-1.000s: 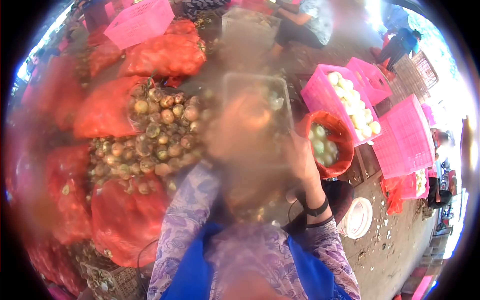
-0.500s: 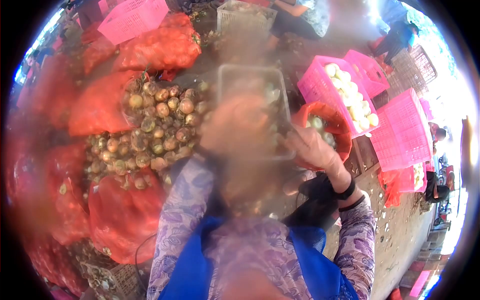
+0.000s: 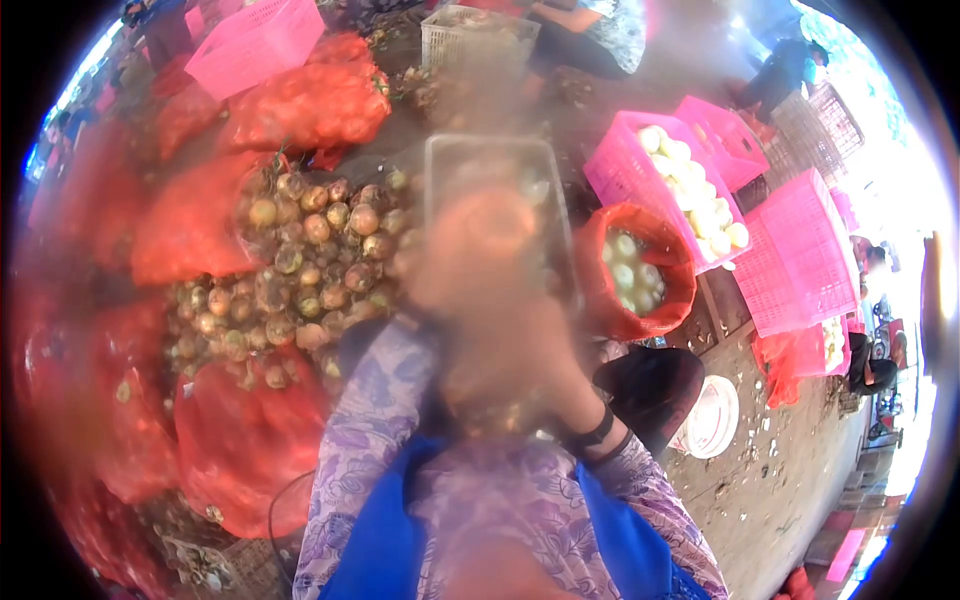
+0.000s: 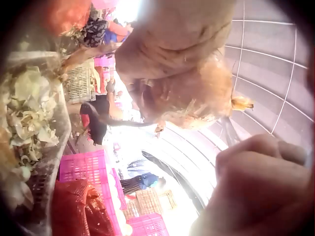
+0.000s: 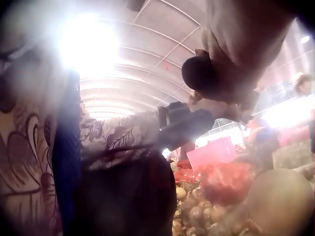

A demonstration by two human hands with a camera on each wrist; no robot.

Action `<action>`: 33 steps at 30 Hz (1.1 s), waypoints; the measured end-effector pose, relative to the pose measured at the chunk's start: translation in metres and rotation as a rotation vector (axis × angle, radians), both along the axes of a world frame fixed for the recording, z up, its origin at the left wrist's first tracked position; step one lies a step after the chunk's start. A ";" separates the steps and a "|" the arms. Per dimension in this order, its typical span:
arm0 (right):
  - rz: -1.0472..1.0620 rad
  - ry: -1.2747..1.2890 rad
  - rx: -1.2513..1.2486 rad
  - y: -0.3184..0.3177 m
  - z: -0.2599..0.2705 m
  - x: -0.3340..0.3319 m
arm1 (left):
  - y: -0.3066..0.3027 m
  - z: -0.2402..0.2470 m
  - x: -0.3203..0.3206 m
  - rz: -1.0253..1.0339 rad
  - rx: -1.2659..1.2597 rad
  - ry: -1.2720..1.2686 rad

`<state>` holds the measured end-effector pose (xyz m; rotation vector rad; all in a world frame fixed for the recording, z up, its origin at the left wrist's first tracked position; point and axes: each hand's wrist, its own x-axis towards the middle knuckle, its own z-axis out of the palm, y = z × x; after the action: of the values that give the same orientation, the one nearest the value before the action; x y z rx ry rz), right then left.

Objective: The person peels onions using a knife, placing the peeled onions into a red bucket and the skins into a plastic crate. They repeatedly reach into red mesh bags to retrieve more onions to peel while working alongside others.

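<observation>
Close up in the left wrist view, my left hand [image 4: 177, 39] grips a brown-skinned onion [image 4: 192, 96] with a dry yellowish tuft at one end. My right hand [image 4: 261, 182] is curled just below it. A thin dark blade [image 4: 113, 120] sticks out past the onion. In the right wrist view, the round dark end of a knife handle [image 5: 198, 72] shows in the fingers of that same hand. Both hands are smeared in the head view, over a pale crate [image 3: 490, 142]. Onion skins [image 4: 34, 113] lie in the crate.
Loose unpeeled onions [image 3: 315, 230] and red mesh sacks [image 3: 250, 440] lie on the left. A red-lined tub [image 3: 597, 290] of peeled onions stands on the right. Beyond it are a pink crate [image 3: 610, 165] of peeled onions and more pink crates [image 3: 800, 260]. A white bucket [image 3: 712, 415] stands nearer.
My right hand has come back from beside the red-lined tub to the middle, close to my left hand. The left hand has stayed over the pale crate.
</observation>
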<state>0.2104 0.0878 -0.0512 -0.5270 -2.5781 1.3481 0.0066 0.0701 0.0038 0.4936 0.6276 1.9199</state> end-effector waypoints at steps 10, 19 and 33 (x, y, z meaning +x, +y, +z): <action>0.098 0.261 0.330 -0.006 0.100 -0.003 | -0.012 -0.001 0.001 -0.029 -0.058 -0.167; -0.385 0.269 -0.200 0.021 0.081 -0.044 | -0.005 -0.006 -0.002 0.092 -0.067 0.118; -0.365 0.362 0.759 -0.007 0.034 -0.060 | 0.004 -0.035 -0.001 0.255 -0.060 0.104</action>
<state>0.1502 0.0804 -0.0167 -0.5083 -2.2927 0.2651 0.0052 0.0737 -0.0309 0.4965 0.8468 2.1170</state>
